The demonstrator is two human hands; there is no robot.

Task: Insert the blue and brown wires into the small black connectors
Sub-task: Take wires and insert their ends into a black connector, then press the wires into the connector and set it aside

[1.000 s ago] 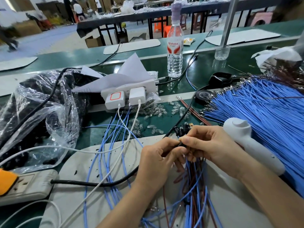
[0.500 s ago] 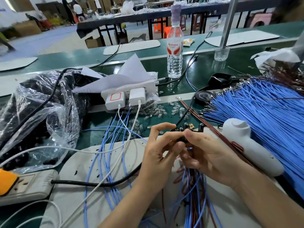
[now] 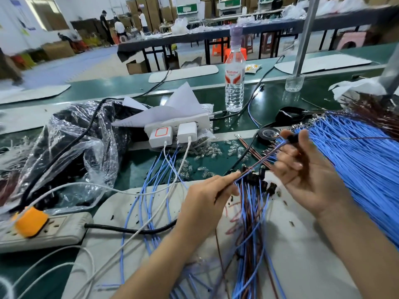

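Note:
My right hand (image 3: 302,169) is raised over the mat and pinches a small black connector (image 3: 292,138) between thumb and forefinger. A blue wire and a brown wire (image 3: 262,159) run together from that connector down to my left hand (image 3: 207,197), which pinches them near their lower part. Below my hands lies a pile of finished blue and brown wire pairs (image 3: 250,223) with black connectors (image 3: 257,175) at their top ends. A big fan of loose blue wires (image 3: 356,152) fills the right side, with brown wires (image 3: 371,111) behind it.
A white power strip with chargers (image 3: 174,130) stands behind the mat, and another strip with an orange plug (image 3: 32,229) lies at the left. Also here are a crumpled plastic bag (image 3: 71,147), a water bottle (image 3: 234,78), a black tape roll (image 3: 268,133) and scattered clear parts (image 3: 203,152).
My hands were together on the connector at the pile. The right hand has lifted up and to the right with the connector, drawing the wire pair taut through my left fingers.

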